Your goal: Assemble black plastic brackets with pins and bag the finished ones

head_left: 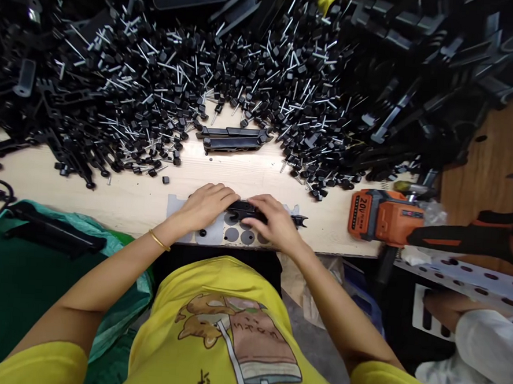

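A long black plastic part (299, 220) with a forked right end lies at the table's front edge, between my two hands. My left hand (205, 208) has its fingers closed together at the left end of that part, hiding that end. Thumb and fingers of my right hand (274, 219) grip its middle from the right. Under the hands is a flat grey plate (214, 233) with several round marks. Farther back, two assembled black folding parts (233, 143) lie side by side.
A heap of black knobs with metal pins (246, 70) spans the back. Black plastic parts (66, 102) pile at left. An orange cordless drill (387, 217) lies at right. A green bag (30, 265) holding black parts is at lower left. Another person's white clothing (490, 351) shows at lower right.
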`<state>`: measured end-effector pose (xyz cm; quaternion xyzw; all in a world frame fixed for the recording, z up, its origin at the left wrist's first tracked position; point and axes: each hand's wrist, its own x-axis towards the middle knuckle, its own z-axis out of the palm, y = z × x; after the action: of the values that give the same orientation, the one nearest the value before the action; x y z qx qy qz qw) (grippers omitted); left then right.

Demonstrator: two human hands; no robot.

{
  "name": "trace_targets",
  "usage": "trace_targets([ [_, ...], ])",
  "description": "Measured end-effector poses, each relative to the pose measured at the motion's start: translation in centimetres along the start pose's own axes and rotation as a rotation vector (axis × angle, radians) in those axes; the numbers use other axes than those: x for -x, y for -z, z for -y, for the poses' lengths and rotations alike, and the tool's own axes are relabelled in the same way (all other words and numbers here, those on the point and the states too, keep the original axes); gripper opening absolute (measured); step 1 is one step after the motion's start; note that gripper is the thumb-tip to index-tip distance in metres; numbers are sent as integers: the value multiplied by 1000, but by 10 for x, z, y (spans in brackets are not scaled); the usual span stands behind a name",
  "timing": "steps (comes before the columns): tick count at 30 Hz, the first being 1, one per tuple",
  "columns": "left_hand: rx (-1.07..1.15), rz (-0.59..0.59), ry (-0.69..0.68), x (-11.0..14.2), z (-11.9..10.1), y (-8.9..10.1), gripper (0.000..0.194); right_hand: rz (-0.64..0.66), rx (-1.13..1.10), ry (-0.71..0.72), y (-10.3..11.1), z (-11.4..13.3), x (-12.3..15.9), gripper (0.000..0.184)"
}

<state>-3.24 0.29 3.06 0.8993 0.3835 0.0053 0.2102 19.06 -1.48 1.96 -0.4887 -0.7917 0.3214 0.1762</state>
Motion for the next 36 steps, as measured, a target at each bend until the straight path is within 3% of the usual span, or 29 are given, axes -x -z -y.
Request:
trace_targets([
  [2,-25,0,-3,-8,-5,2,43,-118,50,-70,15,-15,-8,21],
  [5,-43,-36,-21,-12,-16,6,45,-319,302,-222,34,-42,-31,21],
  [7,-38,-88,-22,-5,-21,10,43,-313,380,-258,39,-55,-49,18],
  [9,-33,-177,79,10,-21,15,36,-292,394,-258,40,-63,-65,15],
  [14,19,-511,642,64,8,26,22,-314,417,-271,40,-66,-80,12],
  [16,79,-568,723,74,26,26,23,-308,421,-276,41,-66,-80,13],
  [19,78,-519,664,67,49,23,27,-313,403,-256,49,-63,-80,12],
  [22,-36,-416,612,45,66,20,24,-420,296,-256,61,-49,-73,11],
  [24,-64,-412,609,35,72,21,18,-485,86,-271,63,-33,-61,13],
  [27,69,-554,614,34,68,25,11,-445,-423,-304,49,-4,-37,18],
  [30,440,-747,634,41,45,26,19,-437,-786,-387,20,15,-17,23],
  [33,817,-825,640,45,18,19,27,-491,-851,-445,-2,19,-7,25],
  [36,974,-823,661,43,4,6,27,-523,-647,-370,-6,19,-4,20],
])
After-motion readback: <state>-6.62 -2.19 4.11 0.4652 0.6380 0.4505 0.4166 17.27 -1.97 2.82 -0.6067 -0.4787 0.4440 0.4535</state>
